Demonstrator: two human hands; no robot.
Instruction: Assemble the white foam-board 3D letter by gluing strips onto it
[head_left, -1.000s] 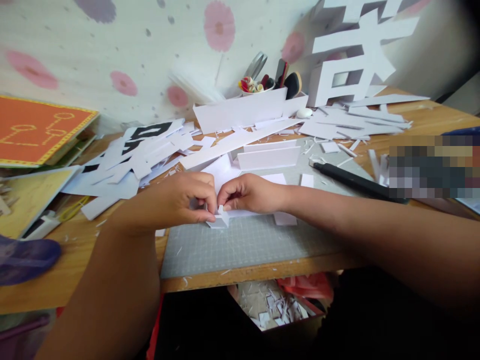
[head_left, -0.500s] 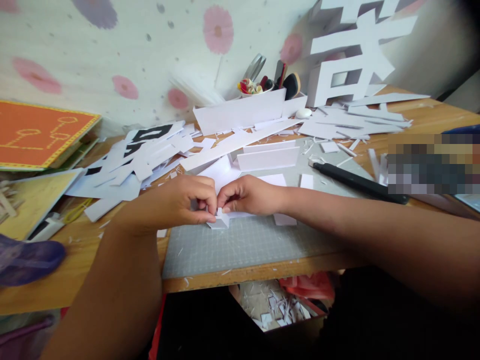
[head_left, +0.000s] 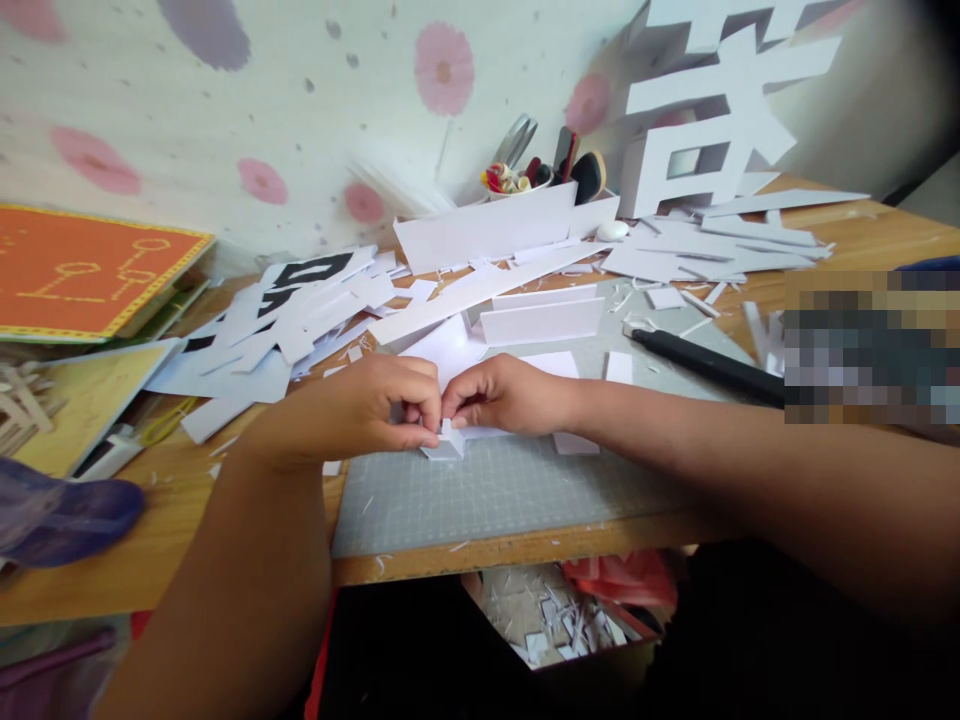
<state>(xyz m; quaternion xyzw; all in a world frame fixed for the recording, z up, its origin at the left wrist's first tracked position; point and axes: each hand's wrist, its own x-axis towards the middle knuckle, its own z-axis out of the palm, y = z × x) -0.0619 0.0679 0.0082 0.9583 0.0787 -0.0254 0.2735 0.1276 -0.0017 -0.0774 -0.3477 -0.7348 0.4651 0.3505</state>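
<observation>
The left hand (head_left: 397,405) pinches a small white card (head_left: 446,448) between thumb and bent fingers, seemingly to steady it; just beside, the right hand (head_left: 517,395), fingertips nearly together, grips its upright tab (head_left: 447,425). Beneath both lies the cutting mat (head_left: 480,505), probably protecting the table (head_left: 517,549); beyond the right wrist rests a black tool (head_left: 705,364), seemingly within reach

Homelike craft nook: floral wall (head_left: 300,140), cutting mat (head_left: 495,500), white offcuts (head_left: 671,262).

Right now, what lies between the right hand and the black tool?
In the head view, a white piece beside the right hand, then a small white strip near the black tool, with grey mat between.
</observation>
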